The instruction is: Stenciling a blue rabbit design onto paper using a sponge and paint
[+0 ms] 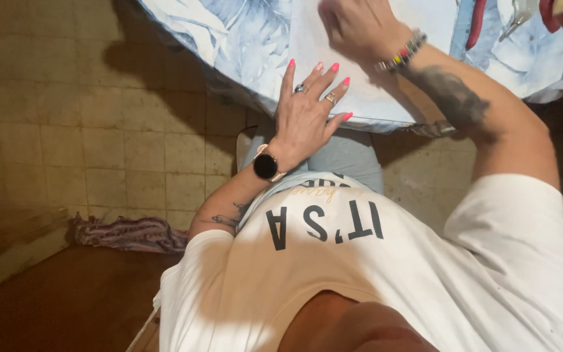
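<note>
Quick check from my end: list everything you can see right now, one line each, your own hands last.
White sheet: one, white, flat on the table under both hands.
Tablecloth: one, pale blue leaf print, covers the table at top.
Pliers: one pair, red handles, top right on the cloth, partly cut off.
Cloth: one, purple patterned, bunched on the floor at left.
Floor tiles: many, beige, left side.
Left hand: open, fingers spread, resting flat on the sheet's near edge.
Right hand: closed loosely, pressing on the sheet farther up.

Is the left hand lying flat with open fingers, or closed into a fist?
Flat and open: the left hand rests palm-down on the white sheet, fingers spread.
</note>
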